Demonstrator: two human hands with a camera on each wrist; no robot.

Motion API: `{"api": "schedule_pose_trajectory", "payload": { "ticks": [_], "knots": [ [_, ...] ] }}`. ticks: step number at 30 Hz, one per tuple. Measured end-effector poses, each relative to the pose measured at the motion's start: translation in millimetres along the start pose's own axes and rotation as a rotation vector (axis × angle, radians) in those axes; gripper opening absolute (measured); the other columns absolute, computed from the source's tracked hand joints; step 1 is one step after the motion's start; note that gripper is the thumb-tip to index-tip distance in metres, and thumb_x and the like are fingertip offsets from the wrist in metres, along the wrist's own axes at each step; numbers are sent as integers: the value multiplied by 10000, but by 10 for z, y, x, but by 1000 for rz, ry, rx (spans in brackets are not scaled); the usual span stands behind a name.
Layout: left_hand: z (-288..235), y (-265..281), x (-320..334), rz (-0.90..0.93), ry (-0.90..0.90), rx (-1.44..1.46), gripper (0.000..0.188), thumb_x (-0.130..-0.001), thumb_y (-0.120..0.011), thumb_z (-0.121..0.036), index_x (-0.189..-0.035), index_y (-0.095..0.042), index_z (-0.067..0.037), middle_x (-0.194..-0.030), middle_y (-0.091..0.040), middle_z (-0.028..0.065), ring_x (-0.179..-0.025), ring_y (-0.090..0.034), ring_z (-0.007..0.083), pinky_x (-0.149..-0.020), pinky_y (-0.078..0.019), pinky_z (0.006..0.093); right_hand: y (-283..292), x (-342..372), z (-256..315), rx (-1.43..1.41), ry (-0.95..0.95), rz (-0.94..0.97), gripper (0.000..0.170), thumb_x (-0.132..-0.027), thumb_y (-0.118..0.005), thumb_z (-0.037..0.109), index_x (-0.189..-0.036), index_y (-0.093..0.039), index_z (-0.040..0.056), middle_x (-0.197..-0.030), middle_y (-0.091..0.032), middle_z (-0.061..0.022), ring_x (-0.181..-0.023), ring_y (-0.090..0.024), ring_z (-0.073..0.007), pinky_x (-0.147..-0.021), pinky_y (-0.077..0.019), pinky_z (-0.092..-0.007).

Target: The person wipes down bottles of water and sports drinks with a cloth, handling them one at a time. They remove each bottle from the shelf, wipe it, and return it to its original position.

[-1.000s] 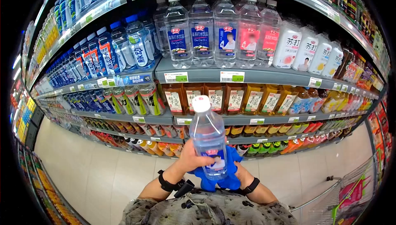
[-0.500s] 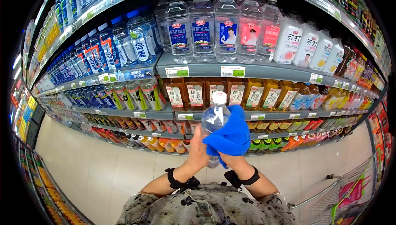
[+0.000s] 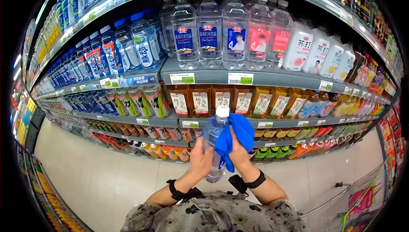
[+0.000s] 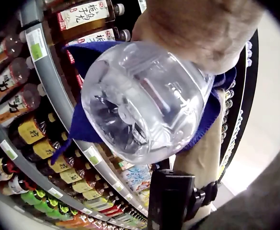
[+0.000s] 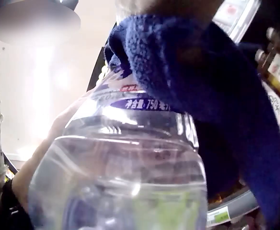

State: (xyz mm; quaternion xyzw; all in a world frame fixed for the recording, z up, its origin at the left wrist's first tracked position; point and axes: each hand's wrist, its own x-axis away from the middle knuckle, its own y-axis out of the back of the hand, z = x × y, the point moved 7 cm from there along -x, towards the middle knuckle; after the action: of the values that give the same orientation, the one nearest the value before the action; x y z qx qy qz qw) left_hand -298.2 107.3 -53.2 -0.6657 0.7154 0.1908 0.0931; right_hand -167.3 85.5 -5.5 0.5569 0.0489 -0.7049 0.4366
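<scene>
A clear plastic water bottle [image 3: 216, 173] with a white cap and a blue label stands nearly upright before my body, cap up. My left hand [image 3: 200, 157] grips its left side. On the other side, my right hand [image 3: 239, 152] holds a blue cloth [image 3: 242, 130] against the bottle, covering much of the label. From below, the left wrist view catches the bottle's base [image 4: 125, 115] with the cloth spread behind it. In the right wrist view, the fuzzy cloth [image 5: 178, 72] drapes over the bottle, leaving a strip of printed label visible.
Ahead, a grey shelf [image 3: 208, 75] carries clear bottles [image 3: 208, 40] with blue or pink labels. Amber drink bottles [image 3: 243, 100] line the shelf below. A shopping cart [image 3: 341, 206] stands at the lower right on the tiled floor [image 3: 123, 176].
The cloth went from behind the bottle to its front and right side, carried by my right hand. The label, visible a second ago, is now mostly covered. My left hand keeps its grip.
</scene>
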Motion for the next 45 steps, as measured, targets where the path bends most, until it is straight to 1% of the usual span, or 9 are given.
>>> {"api": "schedule_pose_trajectory", "payload": {
  "ticks": [11,13,17,20,23,33,36,40,45],
  "knots": [
    [-233,340,-255,-204,-227,421,538,-907,-482,-419,-1203,-418,25,-1080,-544,69,-982,-524,140,-843,-431,279,-648,1030,-202,-695,-477,502,360,-879,-544,114,-1226,-471,54,-1188,-520,-92,-1092,-495,-230,-957,-379,-371],
    [-336,302,-244,-180,-247,372,653,-875,-427,-528,-1211,-416,32,-1102,-540,93,-1005,-532,173,-870,-432,312,-832,1234,-108,-1705,-1320,369,404,-880,-564,155,-1257,-441,76,-1173,-539,-61,-1080,-516,-220,-967,-394,-396],
    [-398,188,-217,3,-183,346,971,-706,-499,-712,-1297,-272,24,-1220,-457,118,-1100,-492,225,-933,-409,370,-804,1118,-61,-2162,-1253,410,440,-862,-592,177,-1261,-435,82,-1206,-528,-67,-1092,-522,-211,-962,-418,-394],
    [-333,143,-192,136,-131,387,1131,-561,-759,-585,-1323,-164,2,-1266,-388,123,-1150,-442,232,-954,-388,377,-837,1239,-191,-2053,-1303,399,414,-868,-581,143,-1254,-446,79,-1210,-523,-76,-1090,-523,-205,-950,-427,-382],
    [-578,205,-199,76,-259,-316,1019,-552,-851,-391,-1279,-243,-18,-1187,-432,126,-1098,-463,223,-933,-384,356,-767,1152,-222,-1741,-1234,325,368,-864,-578,98,-1216,-477,69,-1162,-547,-70,-1057,-537,-189,-943,-428,-363],
    [-284,366,-160,24,32,207,875,-594,-825,-166,-1269,-290,-16,-1153,-488,121,-1045,-520,208,-905,-434,353,-178,478,-199,-337,-235,393,132,-761,-624,89,-866,-637,10,-880,-621,-94,-773,-590,-188,-708,-466,-318],
    [-473,412,-115,97,-22,-36,815,-623,-813,-178,-1244,-313,-13,-1182,-474,137,-1063,-514,217,-896,-438,342,79,131,-187,-1019,-496,260,180,-758,-605,74,-922,-628,4,-920,-620,-109,-813,-587,-179,-742,-464,-314],
    [-154,229,193,373,1,-213,1007,-572,-844,-303,-1326,-248,-1,-1247,-404,160,-1164,-414,244,-982,-347,360,259,-52,11,-1067,-805,353,453,-654,-605,136,-1058,-564,-64,-956,-624,-117,-854,-587,-172,-773,-472,-294],
    [-38,56,447,648,291,-39,1014,-616,-830,-319,-1363,-224,1,-1285,-379,153,-1201,-378,223,-1007,-314,339,244,201,-153,-738,-441,181,439,-727,-654,202,-1061,-561,-66,-948,-620,-111,-865,-580,-198,-797,-454,-320]
  ]
}}
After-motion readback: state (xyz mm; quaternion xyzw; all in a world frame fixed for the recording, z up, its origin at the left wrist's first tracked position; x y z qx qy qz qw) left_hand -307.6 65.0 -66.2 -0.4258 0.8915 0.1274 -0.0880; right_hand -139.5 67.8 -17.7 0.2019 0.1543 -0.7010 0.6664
